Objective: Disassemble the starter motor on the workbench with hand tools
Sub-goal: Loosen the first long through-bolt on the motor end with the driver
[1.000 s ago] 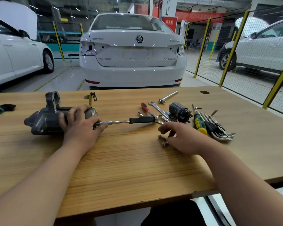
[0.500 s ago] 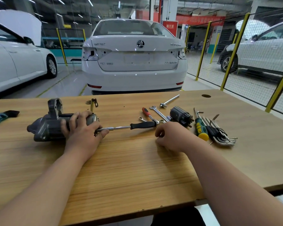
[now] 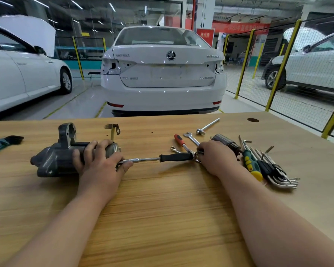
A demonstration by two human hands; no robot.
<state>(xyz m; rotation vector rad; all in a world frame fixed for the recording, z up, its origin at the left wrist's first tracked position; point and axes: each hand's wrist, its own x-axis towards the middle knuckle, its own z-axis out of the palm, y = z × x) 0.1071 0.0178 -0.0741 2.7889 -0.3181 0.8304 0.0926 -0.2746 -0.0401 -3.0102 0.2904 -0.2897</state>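
Left forearm reaches in from the lower left; left hand (image 3: 100,162) lies palm-down over the rear end of the motor (image 3: 54,158), fingers (image 3: 89,149) curled across the housing and gripping it, thumb stretched beside the shaft of the driver (image 3: 174,157). The motor lies on its side at the left of the bench (image 3: 162,209), mounting lug upward. The driver lies level between the hands — tip hidden under the left hand, black handle pointing right. Right forearm comes in from the lower right; right hand (image 3: 216,157) rests knuckles-up at the handle's butt, fingers curled under — whether they grip the handle or only touch it cannot be told. Just right of it lie a screwdriver (image 3: 251,162) and hex keys (image 3: 276,172).
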